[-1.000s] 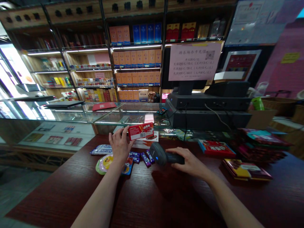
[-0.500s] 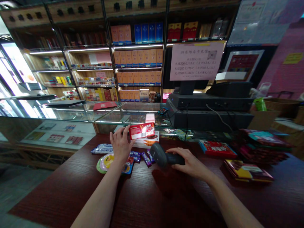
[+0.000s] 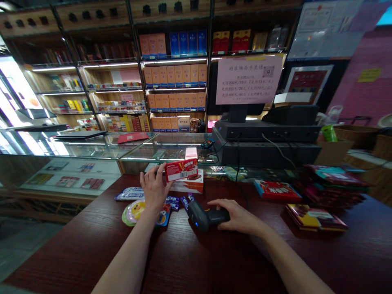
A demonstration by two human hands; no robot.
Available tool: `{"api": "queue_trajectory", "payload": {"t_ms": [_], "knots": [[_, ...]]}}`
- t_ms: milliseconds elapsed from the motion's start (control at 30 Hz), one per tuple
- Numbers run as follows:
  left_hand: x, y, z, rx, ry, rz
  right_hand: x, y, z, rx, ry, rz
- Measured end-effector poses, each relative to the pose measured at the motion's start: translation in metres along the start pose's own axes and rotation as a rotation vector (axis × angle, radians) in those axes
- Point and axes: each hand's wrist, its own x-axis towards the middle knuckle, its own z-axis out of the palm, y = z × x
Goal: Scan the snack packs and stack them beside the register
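Observation:
A small red snack box (image 3: 181, 170) is pinched in my left hand (image 3: 154, 188), its barcode side turned toward me. Behind it lies a white and orange box (image 3: 191, 183). My right hand (image 3: 235, 216) grips the handle of a black barcode scanner (image 3: 199, 216) low over the table, a blue light showing on its head. Small purple-wrapped bars (image 3: 173, 203) lie between the hands, some partly behind the scanner. Under my left wrist are a round package with a yellow duck picture (image 3: 135, 211) and a blue one (image 3: 163, 215). Blue and white packets (image 3: 130, 193) lie to their left.
A red and blue box (image 3: 277, 190), a yellow and maroon packet (image 3: 317, 217) and a pile of packages (image 3: 337, 179) lie on the right. Beyond the dark wooden table (image 3: 183, 261) stand a glass counter (image 3: 165, 143) and a black cash register unit (image 3: 266, 132).
The scanner in my right hand has moved down and slightly left, and its head now shows a blue light. My left hand still holds the red box in nearly the same place.

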Motion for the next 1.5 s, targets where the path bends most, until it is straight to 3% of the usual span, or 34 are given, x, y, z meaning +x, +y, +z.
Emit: {"api": "queue_trajectory", "payload": {"t_ms": [367,633,800,1067,1500], "knots": [[0.0,0.004,-0.001,-0.037,0.0,0.019,0.0,-0.001,-0.001,0.019,-0.015,0.007],[-0.002,0.016,-0.005,-0.07,-0.025,0.09,0.009,0.007,-0.001,0.453,0.336,-0.025],[-0.005,0.027,-0.006,-0.096,-0.038,0.17,0.015,0.008,-0.004,0.648,0.442,-0.015],[-0.009,0.041,-0.006,-0.147,-0.057,0.262,0.015,0.004,-0.007,0.731,0.454,0.031],[-0.015,0.049,-0.001,-0.147,-0.086,0.243,0.017,0.002,-0.004,0.848,0.482,0.054]]}}
